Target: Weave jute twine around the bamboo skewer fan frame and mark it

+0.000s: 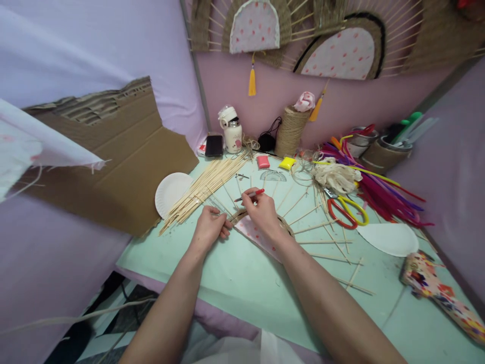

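My right hand (261, 210) grips a red marker pen (254, 194), its dark tip pointing left over the thin sticks. Beneath that hand lies a half-round piece of white cloth with red spots (246, 228), edged in brown twine and partly hidden by my wrist. Bamboo sticks (316, 241) fan out from its curved edge across the table. My left hand (210, 227) is at the left corner of the half-round, fingers curled; whatever they pinch is hidden. A clear ruler (216, 203) lies just beyond my left fingers.
A pile of bamboo sticks (212, 184) and a paper plate (168, 192) lie left. Scissors (348, 211), pipe cleaners (379, 192) and a flower-patterned glue gun (428, 278) are right. A protractor (273, 175), bottle (232, 136) and twine roll (291, 131) stand or lie behind. Cardboard (125, 162) leans left.
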Motion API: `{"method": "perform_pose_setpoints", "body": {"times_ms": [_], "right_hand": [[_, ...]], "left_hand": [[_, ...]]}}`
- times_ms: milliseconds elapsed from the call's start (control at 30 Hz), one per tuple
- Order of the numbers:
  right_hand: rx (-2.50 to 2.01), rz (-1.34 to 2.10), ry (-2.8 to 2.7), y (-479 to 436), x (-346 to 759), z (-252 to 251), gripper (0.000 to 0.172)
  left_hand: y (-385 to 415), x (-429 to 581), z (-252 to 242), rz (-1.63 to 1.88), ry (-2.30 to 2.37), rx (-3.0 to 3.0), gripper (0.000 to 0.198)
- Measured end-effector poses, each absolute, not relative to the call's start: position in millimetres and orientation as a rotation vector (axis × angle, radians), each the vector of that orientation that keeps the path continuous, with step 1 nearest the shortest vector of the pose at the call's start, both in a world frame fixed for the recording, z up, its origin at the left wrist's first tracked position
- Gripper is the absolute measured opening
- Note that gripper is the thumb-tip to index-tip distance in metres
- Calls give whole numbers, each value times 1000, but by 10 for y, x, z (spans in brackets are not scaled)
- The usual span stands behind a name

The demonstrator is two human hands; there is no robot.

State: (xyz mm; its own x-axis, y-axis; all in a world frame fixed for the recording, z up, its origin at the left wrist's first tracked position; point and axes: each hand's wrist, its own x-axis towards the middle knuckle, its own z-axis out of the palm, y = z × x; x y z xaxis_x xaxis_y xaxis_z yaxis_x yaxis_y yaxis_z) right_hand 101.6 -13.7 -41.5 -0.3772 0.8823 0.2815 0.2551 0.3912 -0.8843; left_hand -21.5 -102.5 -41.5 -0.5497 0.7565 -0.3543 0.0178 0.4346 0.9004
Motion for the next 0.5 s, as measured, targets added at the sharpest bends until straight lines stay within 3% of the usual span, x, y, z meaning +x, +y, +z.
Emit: {"method": "perform_pose_setpoints", "body": {"times_ms": [500], "right_hand": [[-947, 1023, -1891, -118, 939, -220, 17]], "left_hand": [[-1011, -203, -433, 1212, 1845, 600, 28]]}}
